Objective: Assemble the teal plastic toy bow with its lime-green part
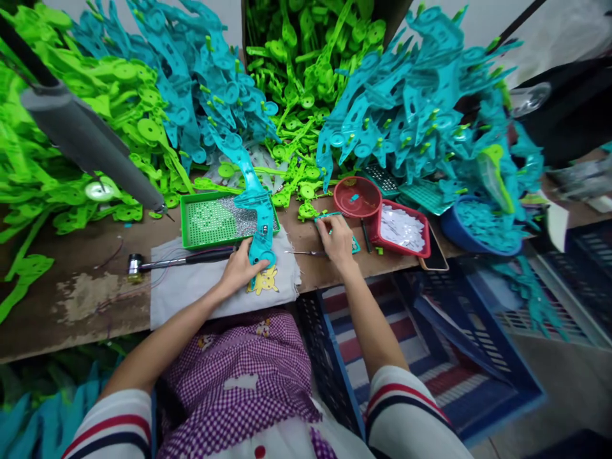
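Note:
My left hand (239,266) grips the lower end of a long teal plastic part (248,175), its thumb on the round end. The part stands tilted over a grey cloth (167,299) and crosses in front of a green perforated tray (183,223) with small silver pieces in it. To the right, my right hand (337,242) reaches down onto a small teal tray (356,245), fingers drawn together; whatever is between the fingertips is hidden. A thin pointed metal tool (306,254) lies between my hands.
A hammer (176,261) rests on the cloth. An electric screwdriver (90,134) hangs at left. Heaps of green parts (124,95) and teal parts (406,95) line the back. At right are a red bowl (342,207), a red basket (423,245), a phone (437,255) and a blue crate (521,395).

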`<state>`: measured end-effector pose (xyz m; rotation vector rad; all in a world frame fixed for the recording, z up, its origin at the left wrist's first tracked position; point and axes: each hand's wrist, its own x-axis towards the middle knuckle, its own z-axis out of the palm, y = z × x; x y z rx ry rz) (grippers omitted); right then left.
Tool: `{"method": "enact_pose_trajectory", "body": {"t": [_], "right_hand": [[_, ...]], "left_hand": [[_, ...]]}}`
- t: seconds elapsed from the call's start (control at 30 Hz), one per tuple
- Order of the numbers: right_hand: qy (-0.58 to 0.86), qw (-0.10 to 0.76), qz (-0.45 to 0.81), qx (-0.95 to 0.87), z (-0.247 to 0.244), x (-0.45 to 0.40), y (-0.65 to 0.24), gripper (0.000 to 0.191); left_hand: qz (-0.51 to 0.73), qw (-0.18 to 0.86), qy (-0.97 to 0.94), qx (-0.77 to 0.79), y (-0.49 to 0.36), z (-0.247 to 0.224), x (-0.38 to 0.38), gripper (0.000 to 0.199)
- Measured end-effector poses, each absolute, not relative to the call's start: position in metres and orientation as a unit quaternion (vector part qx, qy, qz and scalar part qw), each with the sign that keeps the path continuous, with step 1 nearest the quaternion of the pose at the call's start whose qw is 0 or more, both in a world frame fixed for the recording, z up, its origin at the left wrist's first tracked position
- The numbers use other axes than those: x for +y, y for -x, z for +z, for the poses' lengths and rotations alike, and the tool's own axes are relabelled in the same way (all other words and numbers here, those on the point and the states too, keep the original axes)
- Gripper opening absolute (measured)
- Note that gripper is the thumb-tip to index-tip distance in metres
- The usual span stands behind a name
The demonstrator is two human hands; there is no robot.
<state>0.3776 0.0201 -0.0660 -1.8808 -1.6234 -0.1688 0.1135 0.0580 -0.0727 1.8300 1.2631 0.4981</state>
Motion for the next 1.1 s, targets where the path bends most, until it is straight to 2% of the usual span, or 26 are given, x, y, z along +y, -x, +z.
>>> {"method": "enact_pose_trajectory", "body": {"t": [0.1, 0.23, 0.47, 0.6, 0.7, 0.8, 0.93, 1.03, 1.1], "right_hand": [[0.648, 0.401, -0.074, -0.644, -0.064, 0.032, -0.332, 0.029], [0.571, 0.362, -0.060, -0.734, -0.067, 0.055, -0.292, 0.027], [0.530, 0.353, -0.028, -0.771, -0.078, 0.057, -0.298, 0.025], [0.527, 0.362, 0.021, -0.769, -0.071, 0.056, -0.302, 0.027], [0.518, 0.321, 0.062, -0.791, -0.064, 0.059, -0.304, 0.030], [0.554, 0.271, 0.035, -0.786, -0.065, 0.052, -0.297, 0.032], [0.617, 0.253, 0.001, -0.745, -0.078, 0.027, -0.278, 0.043], [0.636, 0.274, 0.025, -0.721, -0.084, 0.011, -0.268, 0.051], [0.646, 0.333, 0.056, -0.684, -0.084, 0.007, -0.264, 0.050]], "left_hand": [[0.202, 0.413, -0.730, 0.506, -0.114, -0.073, 0.058, 0.063], [0.211, 0.422, -0.728, 0.498, -0.114, -0.073, 0.059, 0.061], [0.201, 0.426, -0.732, 0.492, -0.113, -0.073, 0.062, 0.064], [0.201, 0.433, -0.728, 0.492, -0.114, -0.070, 0.061, 0.063], [0.200, 0.437, -0.727, 0.489, -0.114, -0.068, 0.060, 0.062], [0.198, 0.438, -0.727, 0.490, -0.114, -0.069, 0.060, 0.063], [0.198, 0.432, -0.730, 0.491, -0.114, -0.071, 0.060, 0.063], [0.203, 0.427, -0.736, 0.485, -0.113, -0.072, 0.059, 0.063], [0.211, 0.432, -0.735, 0.478, -0.112, -0.073, 0.059, 0.062]]}}
